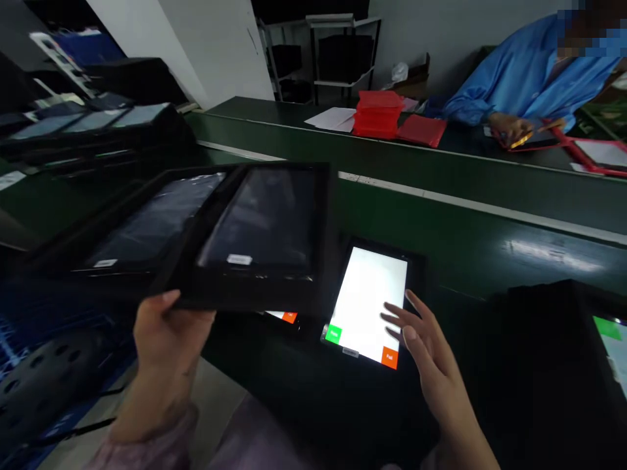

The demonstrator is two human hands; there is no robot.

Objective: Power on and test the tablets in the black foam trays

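Note:
My left hand (pixel 164 329) grips the near edge of a black tray (pixel 323 215) and holds it lifted above the bench; two dark tablets (pixel 264 222) lie in it. My right hand (pixel 421 339) hovers open, fingers spread, over the right edge of a lit tablet (pixel 367 300) with a white screen, a green button at its lower left and an orange one at its lower right. A second lit tablet (pixel 284 316) shows only a corner under the lifted tray.
A dark green conveyor belt (pixel 490 235) runs across the middle. Stacked black trays with tablets (pixel 93 130) stand at the left. Red trays (pixel 379 114) and papers lie on the far bench, where a person in a blue coat (pixel 519 78) works. Another lit screen (pixel 612 346) sits at the right edge.

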